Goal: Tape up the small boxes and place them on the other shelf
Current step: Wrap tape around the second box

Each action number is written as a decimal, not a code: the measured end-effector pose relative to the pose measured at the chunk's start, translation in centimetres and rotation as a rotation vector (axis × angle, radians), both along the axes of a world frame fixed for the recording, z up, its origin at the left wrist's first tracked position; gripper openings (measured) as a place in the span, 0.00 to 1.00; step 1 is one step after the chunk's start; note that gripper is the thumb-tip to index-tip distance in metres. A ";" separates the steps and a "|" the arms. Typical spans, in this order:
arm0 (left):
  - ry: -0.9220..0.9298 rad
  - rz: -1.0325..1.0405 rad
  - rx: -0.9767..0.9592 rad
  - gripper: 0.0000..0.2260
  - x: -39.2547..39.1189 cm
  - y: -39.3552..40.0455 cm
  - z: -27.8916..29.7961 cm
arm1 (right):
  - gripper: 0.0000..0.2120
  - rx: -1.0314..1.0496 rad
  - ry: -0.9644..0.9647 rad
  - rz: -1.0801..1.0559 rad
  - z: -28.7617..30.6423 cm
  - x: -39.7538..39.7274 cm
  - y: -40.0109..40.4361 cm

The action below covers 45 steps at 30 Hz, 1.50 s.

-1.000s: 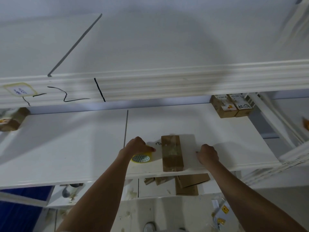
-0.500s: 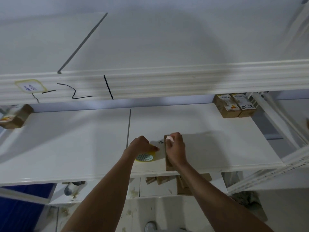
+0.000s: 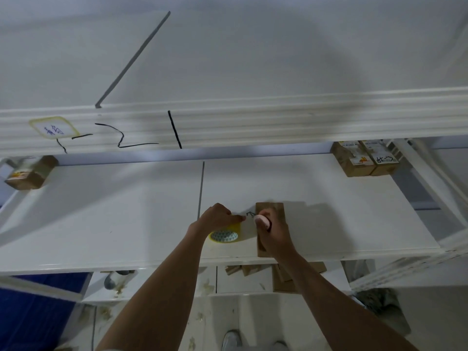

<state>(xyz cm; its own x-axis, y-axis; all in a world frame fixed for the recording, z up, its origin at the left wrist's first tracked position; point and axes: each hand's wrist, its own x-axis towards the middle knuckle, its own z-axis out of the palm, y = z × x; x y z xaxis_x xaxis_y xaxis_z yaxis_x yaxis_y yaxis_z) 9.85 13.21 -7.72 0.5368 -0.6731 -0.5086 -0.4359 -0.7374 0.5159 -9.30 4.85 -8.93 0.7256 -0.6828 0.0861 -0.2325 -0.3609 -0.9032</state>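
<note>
On the middle shelf [image 3: 101,224] the box [image 3: 274,211] lies under the right hand [image 3: 272,230], which grips a small pink tool [image 3: 262,220]. The left hand [image 3: 217,217] pinches tape off the roll [image 3: 224,235]. A slack strip could wrinkle or stick crooked.

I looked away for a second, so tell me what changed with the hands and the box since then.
The right hand moved left from the bare shelf onto the small box, and now grips a pink-tipped object over it. The left hand stayed on the yellow tape roll; the box has not moved.
</note>
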 end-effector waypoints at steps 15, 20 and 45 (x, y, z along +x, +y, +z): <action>0.019 0.042 -0.037 0.22 -0.5 0.3 0.5 | 0.06 0.003 -0.004 0.038 -1.6 0.5 -0.2; 0.008 0.037 -0.036 0.22 -0.6 0.3 0.5 | 0.06 0.004 0.008 0.051 -1.9 0.6 -0.2; 0.042 0.064 -0.042 0.19 -0.5 0.1 0.5 | 0.23 0.042 -0.054 0.113 -1.4 0.6 -0.3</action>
